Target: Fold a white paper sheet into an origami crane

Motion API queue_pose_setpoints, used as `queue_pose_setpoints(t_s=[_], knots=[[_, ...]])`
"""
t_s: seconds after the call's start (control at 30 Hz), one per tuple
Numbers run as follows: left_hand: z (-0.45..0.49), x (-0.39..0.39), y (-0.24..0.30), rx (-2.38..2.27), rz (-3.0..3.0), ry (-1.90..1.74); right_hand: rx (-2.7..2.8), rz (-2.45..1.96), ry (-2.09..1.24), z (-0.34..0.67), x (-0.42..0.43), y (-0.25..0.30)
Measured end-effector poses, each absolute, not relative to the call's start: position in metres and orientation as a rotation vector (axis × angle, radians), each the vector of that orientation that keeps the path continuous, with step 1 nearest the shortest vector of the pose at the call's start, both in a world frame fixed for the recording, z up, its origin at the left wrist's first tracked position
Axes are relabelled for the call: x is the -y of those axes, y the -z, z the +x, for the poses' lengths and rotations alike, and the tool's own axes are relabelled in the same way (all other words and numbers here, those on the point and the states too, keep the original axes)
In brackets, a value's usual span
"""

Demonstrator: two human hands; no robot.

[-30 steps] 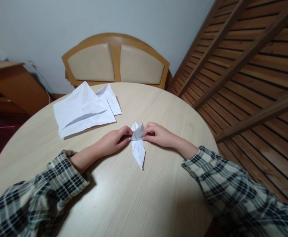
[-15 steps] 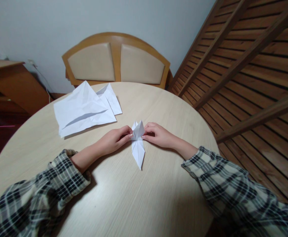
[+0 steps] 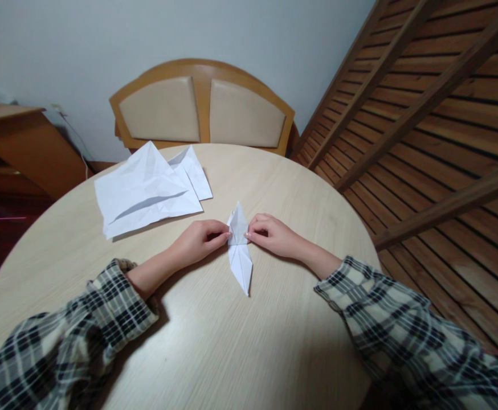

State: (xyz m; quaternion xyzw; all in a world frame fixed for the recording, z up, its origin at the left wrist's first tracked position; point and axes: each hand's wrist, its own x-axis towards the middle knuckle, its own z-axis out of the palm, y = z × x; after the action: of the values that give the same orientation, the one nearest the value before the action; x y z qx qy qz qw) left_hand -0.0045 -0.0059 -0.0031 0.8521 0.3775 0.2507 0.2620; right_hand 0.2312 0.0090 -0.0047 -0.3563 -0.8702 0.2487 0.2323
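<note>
Near the middle of the round surface (image 3: 206, 336), the folded paper (image 3: 240, 262), white, lies lengthwise between both hands, one pointed end toward the wearer; left hand (image 3: 200, 238) pinches its left edge; right hand (image 3: 274, 234) pinches its right edge; creased white sheets (image 3: 146, 188) rest beyond the left hand; chair back (image 3: 204, 105) stands past the far rim.

A round table (image 3: 198, 341) with a pale wood-grain top carries a slim folded white paper (image 3: 239, 246) near its middle. Toward the far left lies a large creased white sheet (image 3: 146, 188), partly overlapping a smaller folded piece (image 3: 196, 173).
</note>
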Motion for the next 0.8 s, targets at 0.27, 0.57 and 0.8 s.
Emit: queue_pose_setpoints(t_s=[0.27,0.57,0.8], knots=[[-0.0062,0.0014,0.0088,-1.006,2.392,-0.750,2.386,-0.976,-0.659,0.2269,-0.0068,0.0056],[-0.0050,0.0024,0.0080,-1.072,2.417,-0.780,2.365,-1.025,-0.648,0.2242,-0.0065,0.0068],[-0.0049,0.0013,0.0082,-1.063,2.419,-0.742,2.372,-1.064,-0.594,0.2228,-0.0075,0.0073]])
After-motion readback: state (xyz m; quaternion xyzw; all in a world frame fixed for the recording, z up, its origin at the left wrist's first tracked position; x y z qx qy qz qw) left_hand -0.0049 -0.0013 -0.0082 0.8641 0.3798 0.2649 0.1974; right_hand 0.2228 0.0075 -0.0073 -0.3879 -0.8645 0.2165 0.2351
